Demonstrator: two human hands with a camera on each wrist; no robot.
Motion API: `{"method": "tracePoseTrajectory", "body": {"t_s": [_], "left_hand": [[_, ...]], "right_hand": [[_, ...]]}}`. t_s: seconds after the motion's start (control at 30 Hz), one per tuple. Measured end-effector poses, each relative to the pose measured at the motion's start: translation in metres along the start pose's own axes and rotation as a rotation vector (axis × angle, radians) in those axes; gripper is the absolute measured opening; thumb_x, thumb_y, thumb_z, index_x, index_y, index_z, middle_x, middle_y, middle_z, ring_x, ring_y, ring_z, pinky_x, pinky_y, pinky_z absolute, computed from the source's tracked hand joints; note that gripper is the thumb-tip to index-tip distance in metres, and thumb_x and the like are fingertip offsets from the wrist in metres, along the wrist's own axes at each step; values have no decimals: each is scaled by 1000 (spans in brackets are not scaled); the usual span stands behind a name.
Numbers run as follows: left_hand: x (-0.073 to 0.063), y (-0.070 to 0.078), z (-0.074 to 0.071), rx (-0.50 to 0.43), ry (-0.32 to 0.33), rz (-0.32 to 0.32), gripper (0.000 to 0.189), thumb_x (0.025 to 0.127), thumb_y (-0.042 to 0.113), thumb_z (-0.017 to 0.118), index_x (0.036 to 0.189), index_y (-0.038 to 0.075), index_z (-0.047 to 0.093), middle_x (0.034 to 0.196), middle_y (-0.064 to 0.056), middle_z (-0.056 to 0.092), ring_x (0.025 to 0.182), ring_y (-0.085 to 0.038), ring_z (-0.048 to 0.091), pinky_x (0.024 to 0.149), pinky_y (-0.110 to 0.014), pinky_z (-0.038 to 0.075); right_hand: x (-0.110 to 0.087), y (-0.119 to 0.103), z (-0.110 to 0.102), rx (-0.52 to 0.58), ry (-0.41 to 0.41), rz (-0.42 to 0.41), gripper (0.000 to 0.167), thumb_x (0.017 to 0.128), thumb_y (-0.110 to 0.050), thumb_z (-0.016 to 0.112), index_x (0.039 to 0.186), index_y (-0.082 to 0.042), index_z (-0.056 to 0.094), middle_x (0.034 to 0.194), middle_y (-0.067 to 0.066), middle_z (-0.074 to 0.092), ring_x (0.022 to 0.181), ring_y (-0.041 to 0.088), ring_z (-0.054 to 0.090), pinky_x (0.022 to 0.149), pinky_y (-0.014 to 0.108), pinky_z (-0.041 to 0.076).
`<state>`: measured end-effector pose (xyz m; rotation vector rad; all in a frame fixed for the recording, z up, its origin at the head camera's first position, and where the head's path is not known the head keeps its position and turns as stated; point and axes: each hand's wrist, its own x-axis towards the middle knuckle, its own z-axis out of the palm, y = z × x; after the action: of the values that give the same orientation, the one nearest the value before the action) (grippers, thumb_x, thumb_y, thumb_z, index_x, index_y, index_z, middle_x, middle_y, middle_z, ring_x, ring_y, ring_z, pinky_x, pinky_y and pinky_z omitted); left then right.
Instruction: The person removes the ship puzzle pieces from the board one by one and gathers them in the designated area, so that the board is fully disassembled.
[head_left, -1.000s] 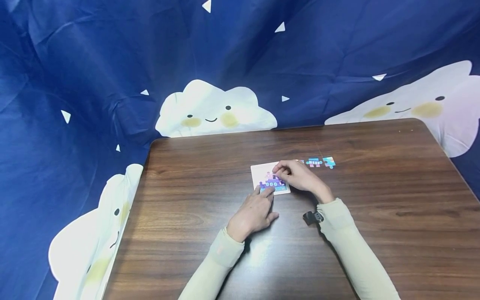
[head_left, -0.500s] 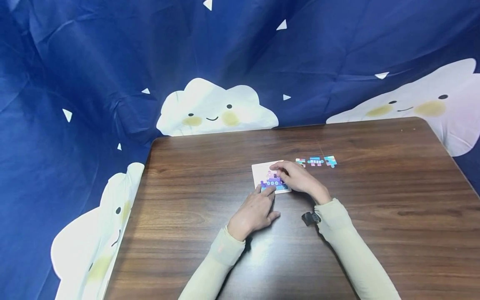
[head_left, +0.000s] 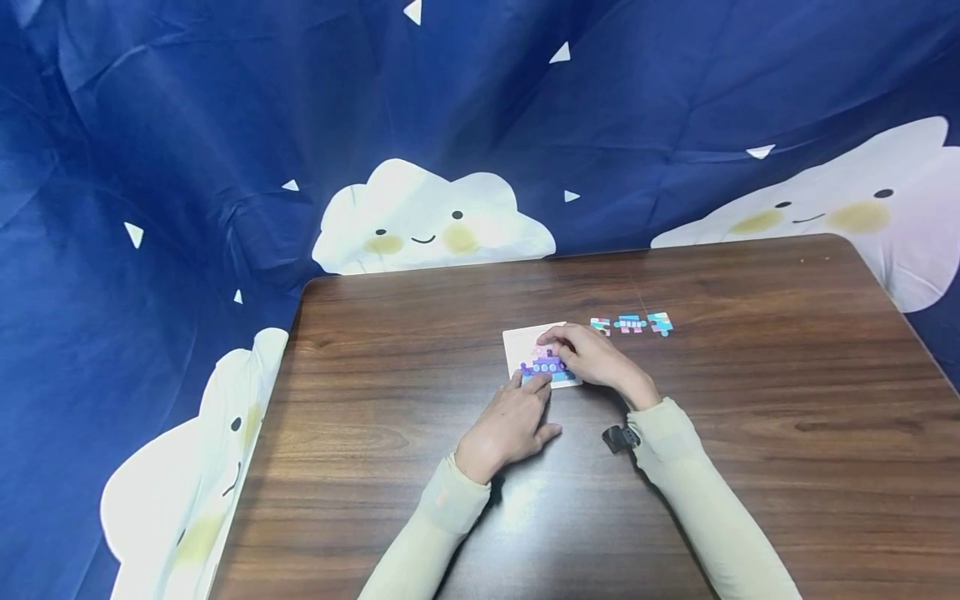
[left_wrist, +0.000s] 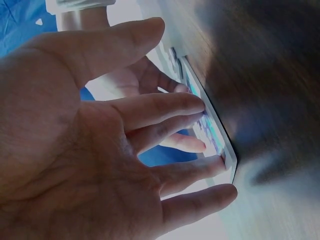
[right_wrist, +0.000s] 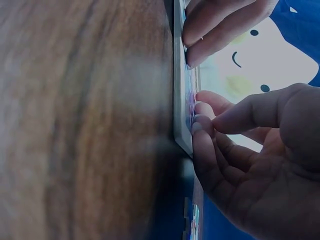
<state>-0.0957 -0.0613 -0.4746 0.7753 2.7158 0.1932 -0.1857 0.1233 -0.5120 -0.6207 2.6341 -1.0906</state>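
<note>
Right hand [head_left: 597,358] edged left over the board [head_left: 516,343], baring more of the leftmost loose piece [head_left: 600,322]

On my monitor the wooden table [head_left: 375,375] comes first, everything lying in its far half. The left hand [head_left: 504,429] has its fingers apart and extended, tips on the board's near edge; I take it to be steadying. The right hand's fingers are bent, thumb and fingertips together at the board's surface; I cannot tell whether they pinch anything. I judge the step in hand to be seating a jigsaw piece, and the next move to call for gentle pressing until it sits flush.

The board, flat and nearly square, shows no clear long axis; its far edge slants slightly away at the right. Its purple-and-blue picture [head_left: 546,367] runs left to right, blue foot near. Off its far right corner, the middle piece [head_left: 630,323] lies lengthwise left to right; the right piece [head_left: 661,322] points one tab near.
</note>
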Motion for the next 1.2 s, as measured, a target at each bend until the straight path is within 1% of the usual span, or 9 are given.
{"method": "tracePoseTrajectory", "body": {"t_s": [0.3, 0.53, 0.77, 0.87, 1.0, 1.2], "left_hand": [[0, -1, 1, -18, -1, -2, 68, 100, 44, 67, 153, 5, 51, 165, -5, 45, 151, -43, 42, 116, -58, 47], [-1, -1, 0, -25, -7, -1, 69, 100, 45, 67, 154, 5, 50, 166, -6, 45, 151, -44, 42, 116, -59, 47], [-2, 0, 1, -13, 2, -2, 69, 99, 44, 68, 153, 5, 51, 164, -5, 47, 151, -41, 44, 116, -57, 48], [-2, 1, 1, -14, 2, -3, 69, 99, 44, 68, 153, 5, 51, 164, -5, 47, 151, -42, 44, 115, -57, 48], [-2, 1, 0, -18, 1, -9, 69, 99, 44, 68, 153, 6, 51, 164, -4, 46, 150, -43, 44, 114, -59, 49], [-2, 1, -1, -15, -2, -14, 69, 99, 44, 68, 154, 6, 50, 165, -4, 45, 150, -44, 44, 114, -59, 49]], "right_hand": [[0, -1, 0, -6, -6, 6, 29, 104, -5, 53, 125, -6, 73, 130, 14, 73, 119, 31, 66, 104, 56, 50], [-1, -3, -1, -17, -5, 16, 28, 105, -7, 53, 124, -8, 73, 129, 12, 73, 111, 28, 66, 100, 54, 50], [-3, -4, -2, 2, 1, 3, 27, 105, -7, 53, 125, -7, 72, 125, 13, 73, 110, 28, 66, 100, 54, 50], [-4, -5, -3, 10, 9, 7, 28, 103, -4, 53, 125, -7, 72, 118, 12, 73, 104, 26, 63, 97, 49, 50], [-4, -4, -3, 19, 21, -14, 31, 99, 1, 54, 123, -7, 72, 108, 10, 70, 95, 21, 59, 89, 40, 48], [-2, -2, -5, 65, 28, -46, 27, 97, 2, 56, 119, -7, 70, 104, 11, 69, 91, 19, 59, 85, 36, 47]]}}
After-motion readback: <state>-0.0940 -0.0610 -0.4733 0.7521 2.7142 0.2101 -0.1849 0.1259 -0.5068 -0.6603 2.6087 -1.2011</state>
